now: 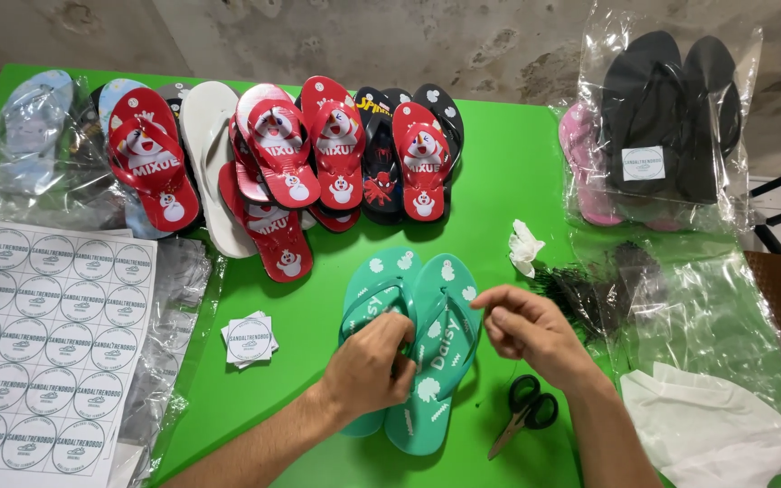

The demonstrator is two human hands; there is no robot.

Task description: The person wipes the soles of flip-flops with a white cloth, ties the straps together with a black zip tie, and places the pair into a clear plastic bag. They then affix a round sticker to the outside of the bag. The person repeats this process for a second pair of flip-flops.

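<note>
A pair of teal flip-flops [440,298] with white flower prints lies stacked side by side in the middle of the green table [508,172]. My left hand [371,369] rests on them, fingers curled around the straps near the middle. My right hand [528,330] hovers just right of the pair, fingertips pinched together; whether something thin is between them is too small to tell. Black-handled scissors [526,411] lie on the table below my right hand.
Several red, white and black printed flip-flops [282,163] line the far side. A sheet of round stickers [42,343] lies left, cut stickers [249,340] beside it. Bagged black sandals [666,117], clear plastic bags [707,316], crumpled white paper [524,246] and white cloth [716,425] sit right.
</note>
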